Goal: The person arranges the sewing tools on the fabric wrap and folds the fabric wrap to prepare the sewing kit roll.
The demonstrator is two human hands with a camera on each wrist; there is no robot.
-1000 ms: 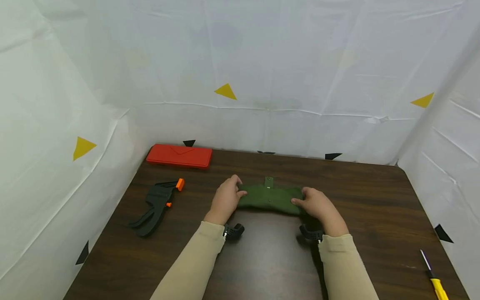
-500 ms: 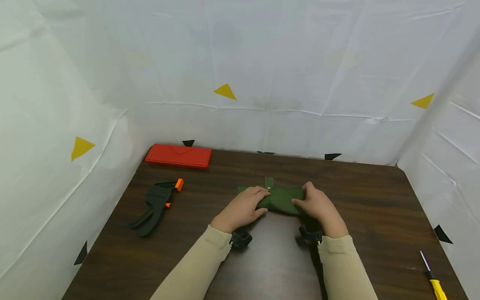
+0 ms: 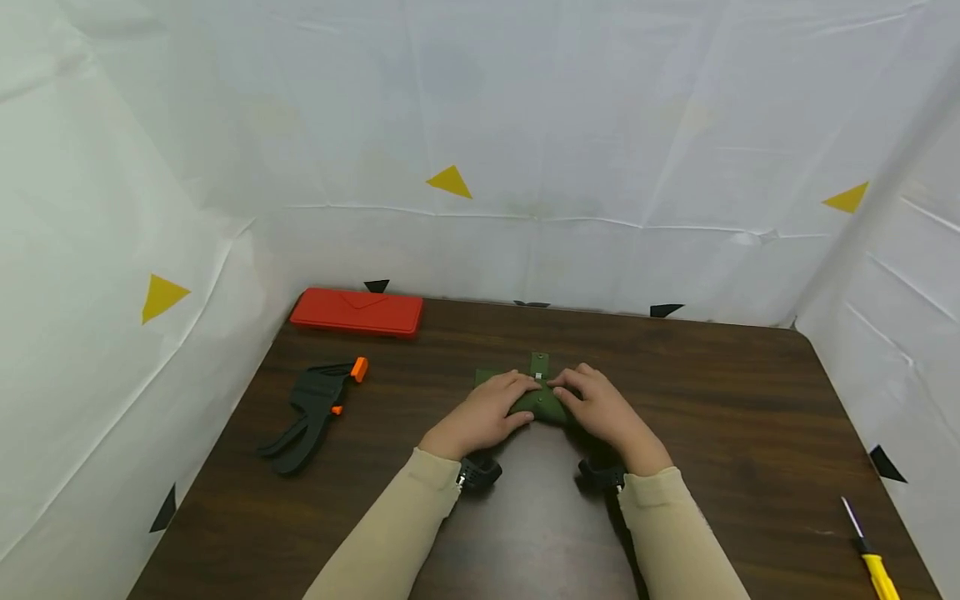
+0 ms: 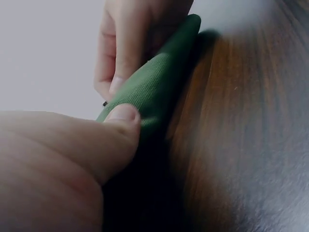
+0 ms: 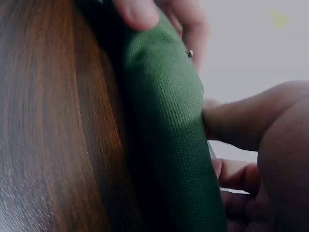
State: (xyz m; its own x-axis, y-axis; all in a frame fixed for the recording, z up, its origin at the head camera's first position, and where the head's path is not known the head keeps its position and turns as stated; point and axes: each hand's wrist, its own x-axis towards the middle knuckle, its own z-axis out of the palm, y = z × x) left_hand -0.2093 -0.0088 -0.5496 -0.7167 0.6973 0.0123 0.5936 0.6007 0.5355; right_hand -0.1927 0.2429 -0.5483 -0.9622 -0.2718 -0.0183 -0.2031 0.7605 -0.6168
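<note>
Green fabric pouch (image 3: pixel 542 398) on table (image 3: pixel 720 433), pinched by left hand (image 3: pixel 483 411) and right hand (image 3: pixel 600 410) grips, no readable writing

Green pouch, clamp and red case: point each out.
green pouch (image 3: pixel 542 402): head view, its front face between the hands.
clamp (image 3: pixel 309 410): head view, its black body.
red case (image 3: pixel 357 312): head view, its lid.

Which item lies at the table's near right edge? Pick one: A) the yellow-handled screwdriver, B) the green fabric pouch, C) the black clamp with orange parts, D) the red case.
A: the yellow-handled screwdriver lies alone at the near right edge of the table, away from both hands.
</note>
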